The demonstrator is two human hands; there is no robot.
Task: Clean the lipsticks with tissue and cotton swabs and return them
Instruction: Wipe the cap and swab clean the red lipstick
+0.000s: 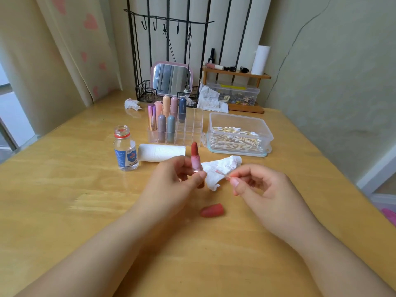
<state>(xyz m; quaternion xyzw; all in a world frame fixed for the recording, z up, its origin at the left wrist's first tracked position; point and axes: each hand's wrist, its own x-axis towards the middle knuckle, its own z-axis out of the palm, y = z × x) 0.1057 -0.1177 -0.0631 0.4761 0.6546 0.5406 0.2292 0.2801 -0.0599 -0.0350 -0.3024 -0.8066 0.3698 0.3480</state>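
- Left hand: fingers closed around the base of an uncapped lipstick, held upright just above the wooden table. The red bullet is extended and points toward 12 o'clock.
- Right hand: thumb and forefinger pinch one end of a cotton swab. The swab's pink-stained tip points toward 10 o'clock, near the lipstick base; contact cannot be confirmed.
- Tissue: crumpled, lying on the table between the two hands, behind the swab.
- Lipstick cap: red, lying on its side at 6 o'clock from the held lipstick, apart from both hands.
- Clear organizer: at 12 o'clock from the hands. It holds several capped lipsticks upright in its left compartments; the right compartments are unoccupied.
- Swab box: clear, lidless, at 1 o'clock, just beside the organizer, holding loose cotton swabs.
- Tissue roll: lying on its side at 11 o'clock, in front of the organizer.
- Small bottle: clear, uncapped, upright, just left of the tissue roll.
- Used tissue: crumpled, at the far table edge near the wire rack.
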